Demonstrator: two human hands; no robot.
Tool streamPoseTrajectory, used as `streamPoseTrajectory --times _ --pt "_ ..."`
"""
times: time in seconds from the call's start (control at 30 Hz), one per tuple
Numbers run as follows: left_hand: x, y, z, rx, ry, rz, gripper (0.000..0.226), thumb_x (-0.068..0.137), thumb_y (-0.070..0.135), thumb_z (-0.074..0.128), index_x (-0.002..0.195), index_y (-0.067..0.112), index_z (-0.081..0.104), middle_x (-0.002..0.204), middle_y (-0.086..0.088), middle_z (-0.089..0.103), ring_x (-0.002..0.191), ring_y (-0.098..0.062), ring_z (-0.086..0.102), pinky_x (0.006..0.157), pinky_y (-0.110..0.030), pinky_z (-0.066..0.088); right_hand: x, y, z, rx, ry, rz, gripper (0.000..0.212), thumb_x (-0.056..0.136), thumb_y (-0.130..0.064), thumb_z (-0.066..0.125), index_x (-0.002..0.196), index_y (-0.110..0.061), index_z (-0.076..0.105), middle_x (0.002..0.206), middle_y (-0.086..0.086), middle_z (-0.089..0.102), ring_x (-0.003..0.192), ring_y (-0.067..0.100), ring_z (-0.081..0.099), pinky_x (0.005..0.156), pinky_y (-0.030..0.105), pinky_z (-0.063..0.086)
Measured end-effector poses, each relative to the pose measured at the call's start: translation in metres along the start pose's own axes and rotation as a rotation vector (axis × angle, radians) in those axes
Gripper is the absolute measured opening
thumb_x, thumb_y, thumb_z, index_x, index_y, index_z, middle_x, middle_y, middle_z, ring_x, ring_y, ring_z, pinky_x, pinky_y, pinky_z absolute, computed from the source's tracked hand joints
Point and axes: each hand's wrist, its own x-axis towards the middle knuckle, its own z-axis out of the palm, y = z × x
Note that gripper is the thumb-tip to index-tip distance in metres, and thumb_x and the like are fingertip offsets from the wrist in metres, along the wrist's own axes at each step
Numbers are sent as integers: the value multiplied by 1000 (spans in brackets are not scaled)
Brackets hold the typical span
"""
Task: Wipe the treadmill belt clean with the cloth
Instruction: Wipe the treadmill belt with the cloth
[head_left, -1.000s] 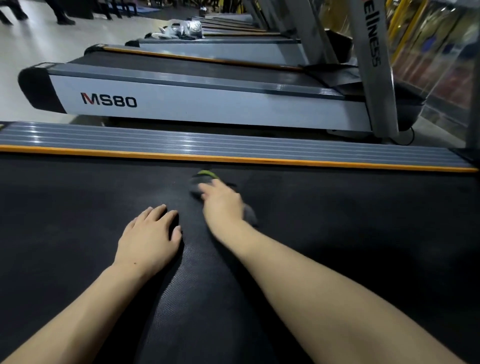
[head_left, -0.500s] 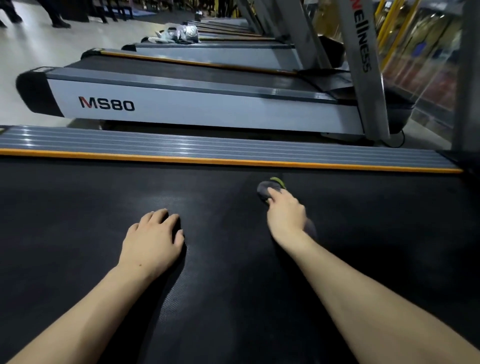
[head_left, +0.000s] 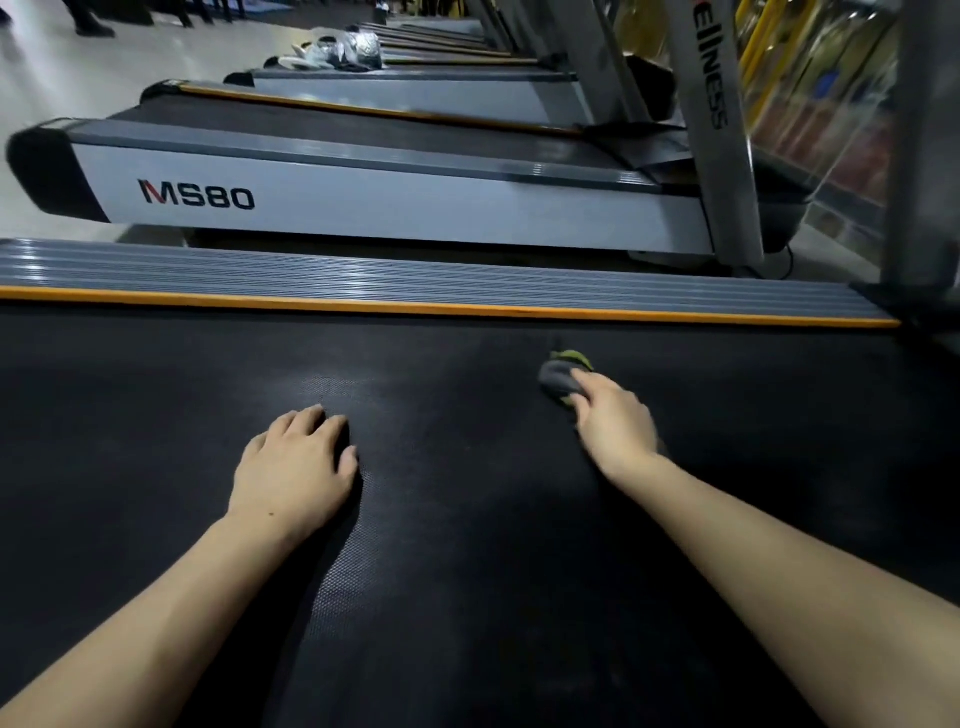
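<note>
One head view only. Right hand (head_left: 615, 423) lies on a bunched grey cloth (head_left: 556, 376) with a green edge, fingers bent over it and pressing it to the black treadmill belt (head_left: 467, 571); the cloth pokes out ahead of the fingertips, near the far side of the belt, and the rest is hidden under the palm. Left hand (head_left: 293, 470) rests palm-down on the belt, well apart from the cloth, fingers loosely bent, holding nothing. Belt surface is textured, with a faint pale patch just beyond the left hand. Beyond it run an orange strip (head_left: 415, 307) and a ribbed grey side rail (head_left: 363, 273). Next treadmill (head_left: 363, 202) is marked MS80 — further machines line up behind it. Pale bundled items (head_left: 343, 48) on a distant deck are too blurred to identify.
</note>
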Motion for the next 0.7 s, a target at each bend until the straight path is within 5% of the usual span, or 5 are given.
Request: streamPoseTrajectory --times 0.2,0.37,0.5,0.7 --pt "-5 -7 2 -20 27 3 35 97 45 44 123 26 59 140 4 51 134 -22 41 106 -41 37 -11 -80 28 -54 10 28 30 100 -27 49 130 -24 54 130 5 61 113 34 61 90 39 48" --pt "-9 -10 10 -33 27 -8 39 96 46 42 128 28 58 148 3 48 142 -23 37 113 -43 34 -48 -200 79 27 -175 -471 30 101 -28 49 130 -21 54 130 2 58 115 30 59 85 42 48" --pt "-12 -5 8 -30 11 -14 42 97 44 41 134 30 55 152 3 44 146 -24 32 117 -43 30 -46 -153 54 95 -180 -510 38 100 -31 52 138 -30 54 141 -8 55 124 25 57 98 43 49" --pt "-6 1 -4 -51 10 4 45 99 43 38 140 30 52 154 3 42 147 -22 30 117 -40 29 2 -26 7 -6 -47 -41 39 100 -33 51 139 -32 55 141 -5 59 123 29 58 98 38 45"
